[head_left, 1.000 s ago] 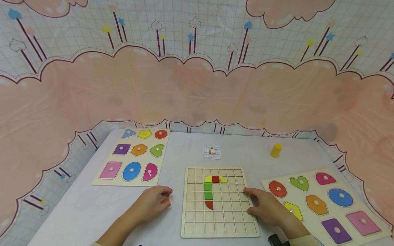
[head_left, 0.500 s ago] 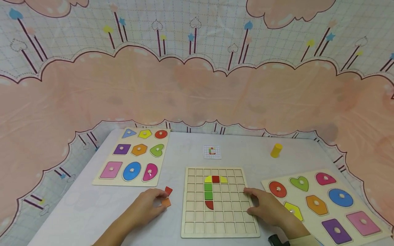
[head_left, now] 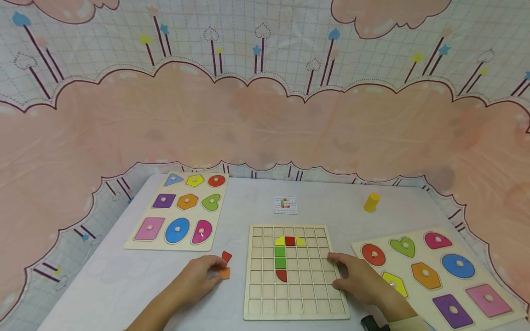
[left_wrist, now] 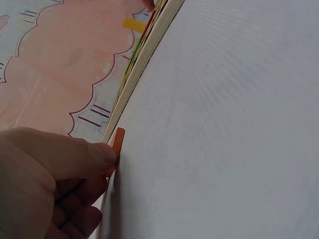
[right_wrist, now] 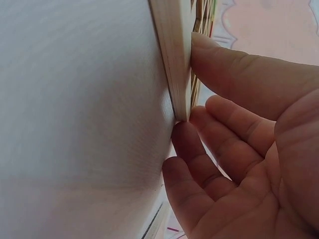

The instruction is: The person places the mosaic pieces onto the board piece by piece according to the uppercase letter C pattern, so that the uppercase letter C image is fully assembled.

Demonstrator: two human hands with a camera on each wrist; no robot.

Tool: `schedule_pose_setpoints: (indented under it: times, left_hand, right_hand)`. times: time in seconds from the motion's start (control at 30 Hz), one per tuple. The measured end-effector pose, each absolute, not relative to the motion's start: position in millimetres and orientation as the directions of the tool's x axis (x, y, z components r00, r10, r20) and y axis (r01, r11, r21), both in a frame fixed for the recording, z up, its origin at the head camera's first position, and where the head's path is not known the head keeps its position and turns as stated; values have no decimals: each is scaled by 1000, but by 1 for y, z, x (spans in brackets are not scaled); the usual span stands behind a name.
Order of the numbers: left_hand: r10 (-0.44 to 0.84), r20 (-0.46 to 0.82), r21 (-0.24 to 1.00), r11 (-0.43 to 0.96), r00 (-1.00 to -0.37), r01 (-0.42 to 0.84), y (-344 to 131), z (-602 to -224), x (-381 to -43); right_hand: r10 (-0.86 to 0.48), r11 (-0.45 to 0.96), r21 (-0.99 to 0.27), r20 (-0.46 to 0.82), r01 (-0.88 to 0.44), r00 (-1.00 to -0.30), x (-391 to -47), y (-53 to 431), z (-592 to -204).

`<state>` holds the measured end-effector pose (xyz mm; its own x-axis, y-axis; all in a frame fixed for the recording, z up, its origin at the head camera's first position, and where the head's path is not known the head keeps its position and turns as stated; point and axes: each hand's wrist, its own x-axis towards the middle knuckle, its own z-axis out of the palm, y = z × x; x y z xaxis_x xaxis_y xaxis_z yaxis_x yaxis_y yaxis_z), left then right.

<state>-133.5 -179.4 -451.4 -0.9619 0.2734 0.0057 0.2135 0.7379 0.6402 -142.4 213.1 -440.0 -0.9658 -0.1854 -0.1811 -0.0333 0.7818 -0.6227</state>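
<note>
On the white tabletop an orange tile (head_left: 225,274) and a red tile (head_left: 226,256) lie close together. My left hand (head_left: 198,279) is beside them, its thumb touching the orange tile (left_wrist: 118,140) and its index finger close to the red one. A wooden grid board (head_left: 306,304) lies in the middle, carrying red, yellow and green tiles in a hooked line. My right hand (head_left: 357,279) rests its thumb and index fingertips along the board's right edge. In the right wrist view, its other fingers lie loosely bent by the board's edge.
Knobbed shape puzzles stand at both sides, one on the left (head_left: 171,211) and one on the right (head_left: 418,299), partly behind my right forearm. Behind the board lies a small pattern card (head_left: 285,205). A yellow cylinder (head_left: 371,202) stands at the back right.
My left hand has loosened and drawn slightly left and down, leaving the red and orange tiles on the table. The orange tile has turned straighter. My right hand stays in place.
</note>
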Motion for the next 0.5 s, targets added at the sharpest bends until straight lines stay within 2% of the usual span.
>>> schedule_pose_setpoints:
  times: [0.5]
  left_hand:
    - [326, 40, 619, 734, -944, 280, -179, -452, -133]
  right_hand:
    - [-190, 783, -621, -183, -37, -965, -143, 214, -440]
